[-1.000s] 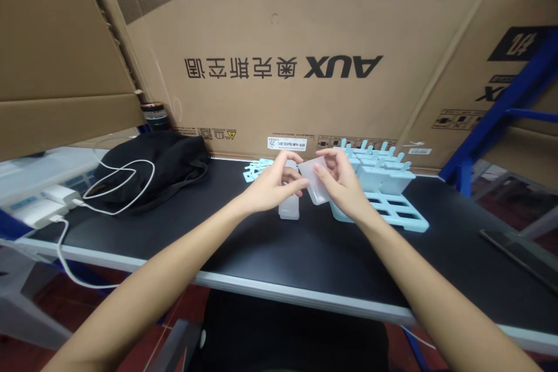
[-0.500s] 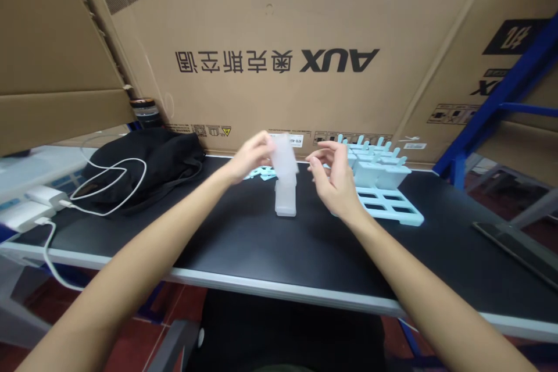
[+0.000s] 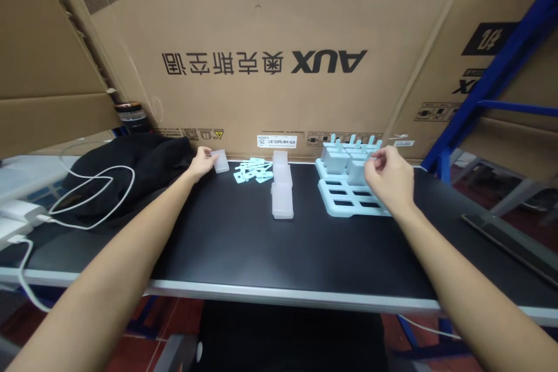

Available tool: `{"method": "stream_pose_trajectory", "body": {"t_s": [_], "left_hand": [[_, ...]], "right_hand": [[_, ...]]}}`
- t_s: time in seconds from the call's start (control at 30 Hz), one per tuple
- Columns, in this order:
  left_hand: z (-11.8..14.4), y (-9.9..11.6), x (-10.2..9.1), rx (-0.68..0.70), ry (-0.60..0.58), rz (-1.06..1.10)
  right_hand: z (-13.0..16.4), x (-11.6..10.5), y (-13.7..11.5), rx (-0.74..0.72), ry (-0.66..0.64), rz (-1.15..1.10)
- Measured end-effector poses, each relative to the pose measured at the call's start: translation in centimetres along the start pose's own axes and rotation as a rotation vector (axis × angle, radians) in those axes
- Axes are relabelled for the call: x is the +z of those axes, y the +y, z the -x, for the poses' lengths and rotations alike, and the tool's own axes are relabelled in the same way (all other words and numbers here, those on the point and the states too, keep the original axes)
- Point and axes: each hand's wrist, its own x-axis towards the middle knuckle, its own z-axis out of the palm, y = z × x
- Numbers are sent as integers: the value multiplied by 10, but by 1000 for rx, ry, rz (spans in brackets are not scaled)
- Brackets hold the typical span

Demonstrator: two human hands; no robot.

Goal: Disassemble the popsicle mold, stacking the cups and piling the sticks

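Translucent white plastic, the small mould cup (image 3: 220,161) sits on the black desk (image 3: 244,244) at its far left, pinched in our left hand (image 3: 201,163) beside the black bag (image 3: 131,163). Our right hand (image 3: 389,180) curls its fingers on a pale blue mould (image 3: 358,172) standing in the blue tray (image 3: 349,200). Between the hands lie loose blue sticks (image 3: 251,170) and a stack of clear cups (image 3: 281,193); nothing blocks either hand.

Translucent mould cup (image 3: 220,161) upright, far-left tabletop
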Motion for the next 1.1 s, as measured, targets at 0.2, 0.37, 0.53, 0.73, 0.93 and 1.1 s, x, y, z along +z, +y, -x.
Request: {"method": "stream_pose_trajectory", "body": {"t_s": [0.2, 0.37, 0.53, 0.73, 0.93, 1.1], "left_hand": [[5, 3, 7, 127, 70, -219], [19, 8, 3, 216, 1, -233], [23, 9, 3, 261, -135, -222], [20, 4, 6, 315, -169, -163], [18, 1, 8, 376, -171, -246], [19, 2, 8, 398, -172, -324]], "right_hand": [[9, -7, 7, 76, -182, 192], [14, -8, -8, 143, -411, 418], [18, -4, -15, 137, -453, 495], [20, 2, -13, 92, -449, 544], [22, 4, -12, 100, -431, 514], [23, 5, -10, 79, -404, 479]]}}
